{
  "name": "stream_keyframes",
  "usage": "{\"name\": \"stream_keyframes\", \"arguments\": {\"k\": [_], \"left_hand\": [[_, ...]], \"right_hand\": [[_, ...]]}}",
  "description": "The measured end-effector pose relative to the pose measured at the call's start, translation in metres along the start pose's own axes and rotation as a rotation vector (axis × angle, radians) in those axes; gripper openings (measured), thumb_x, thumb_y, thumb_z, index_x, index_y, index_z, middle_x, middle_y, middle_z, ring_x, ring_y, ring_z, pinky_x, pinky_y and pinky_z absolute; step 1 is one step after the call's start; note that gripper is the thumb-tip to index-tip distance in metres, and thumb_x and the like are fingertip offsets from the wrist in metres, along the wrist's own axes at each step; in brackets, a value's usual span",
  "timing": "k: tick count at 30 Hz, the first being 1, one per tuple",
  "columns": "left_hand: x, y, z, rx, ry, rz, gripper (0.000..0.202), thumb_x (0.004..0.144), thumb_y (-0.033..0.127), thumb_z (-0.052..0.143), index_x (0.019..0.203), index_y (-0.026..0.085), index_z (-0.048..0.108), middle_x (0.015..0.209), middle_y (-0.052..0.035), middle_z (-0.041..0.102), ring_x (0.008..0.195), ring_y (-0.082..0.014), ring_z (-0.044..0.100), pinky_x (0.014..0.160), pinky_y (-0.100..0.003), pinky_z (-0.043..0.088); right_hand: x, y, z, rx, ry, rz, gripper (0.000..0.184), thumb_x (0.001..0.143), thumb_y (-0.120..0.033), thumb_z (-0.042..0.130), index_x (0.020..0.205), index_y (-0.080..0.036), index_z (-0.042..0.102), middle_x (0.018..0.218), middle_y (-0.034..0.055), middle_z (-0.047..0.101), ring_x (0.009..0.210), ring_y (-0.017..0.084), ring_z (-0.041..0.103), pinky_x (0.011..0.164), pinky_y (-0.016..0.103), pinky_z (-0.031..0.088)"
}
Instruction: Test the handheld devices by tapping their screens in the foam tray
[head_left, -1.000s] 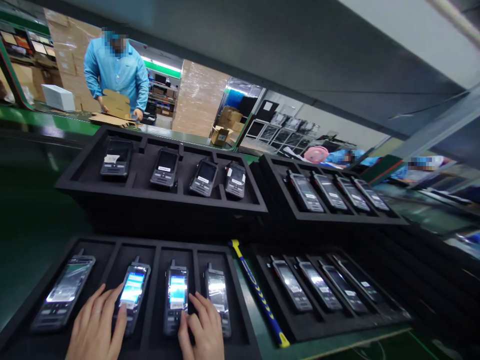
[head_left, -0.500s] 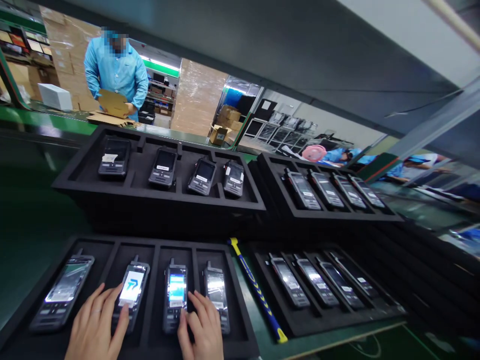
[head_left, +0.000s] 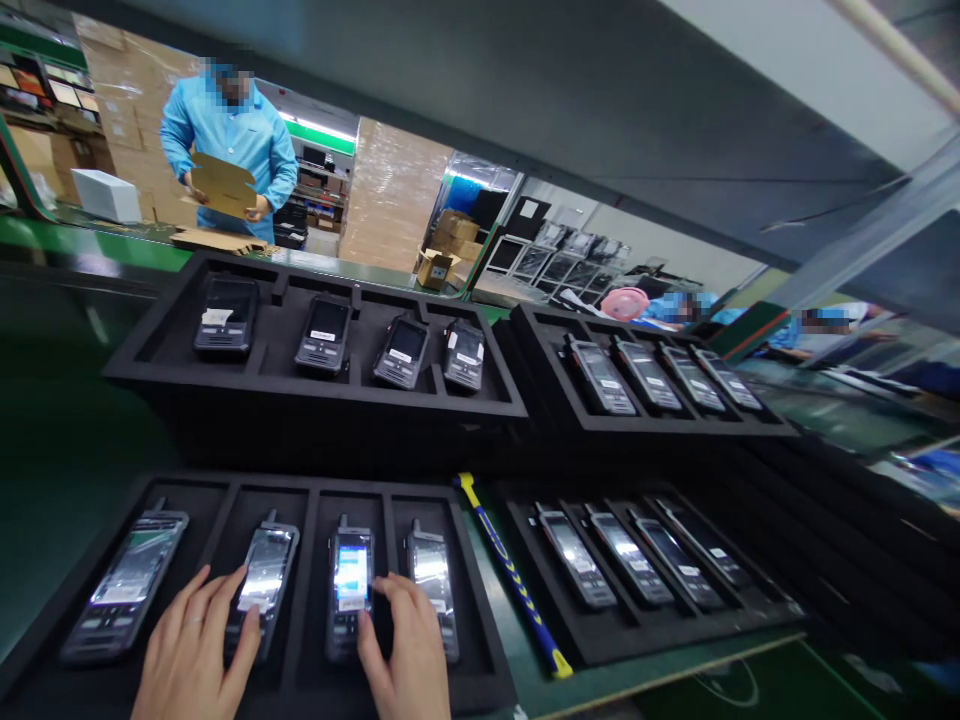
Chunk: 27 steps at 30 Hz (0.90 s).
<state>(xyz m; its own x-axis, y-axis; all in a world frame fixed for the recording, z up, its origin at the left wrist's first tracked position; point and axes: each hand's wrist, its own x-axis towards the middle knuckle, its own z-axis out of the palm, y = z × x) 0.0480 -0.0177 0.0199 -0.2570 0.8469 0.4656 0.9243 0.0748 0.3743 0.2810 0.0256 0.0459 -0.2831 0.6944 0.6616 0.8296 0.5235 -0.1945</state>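
Here the left hand (head_left: 191, 655) lies with fingers spread flat on the second handset (head_left: 262, 582) of the near foam tray (head_left: 225, 495), holding nothing. The right hand (head_left: 405, 650) rests with loosely spread fingers over the third handset (head_left: 350, 580), whose screen is lit, thumb on its keys, and the fourth handset (head_left: 431, 578) beside it. A blue-and-yellow tool (head_left: 510, 575) lies on the green counter (head_left: 60, 470) just right of that tray. Beyond, a person in blue (head_left: 229, 135) holds cardboard (head_left: 221, 185).
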Motion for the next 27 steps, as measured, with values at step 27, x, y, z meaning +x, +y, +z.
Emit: {"name": "stream_keyframes", "arguments": {"k": [27], "left_hand": [[-0.004,-0.034,0.025,0.043,-0.056,0.030,0.046,0.085,0.054,0.043,0.123,0.030,0.054,0.122,-0.0026,0.067,0.126,-0.0297,0.051,0.096,-0.053,0.049]], "right_hand": [[0.016,-0.007,-0.001,-0.067,0.050,0.016,0.036,0.089,-0.018,0.045,0.124,-0.021,0.048,0.112,0.0040,0.060,0.109,0.014,0.056,0.085,0.028,0.055]]}}
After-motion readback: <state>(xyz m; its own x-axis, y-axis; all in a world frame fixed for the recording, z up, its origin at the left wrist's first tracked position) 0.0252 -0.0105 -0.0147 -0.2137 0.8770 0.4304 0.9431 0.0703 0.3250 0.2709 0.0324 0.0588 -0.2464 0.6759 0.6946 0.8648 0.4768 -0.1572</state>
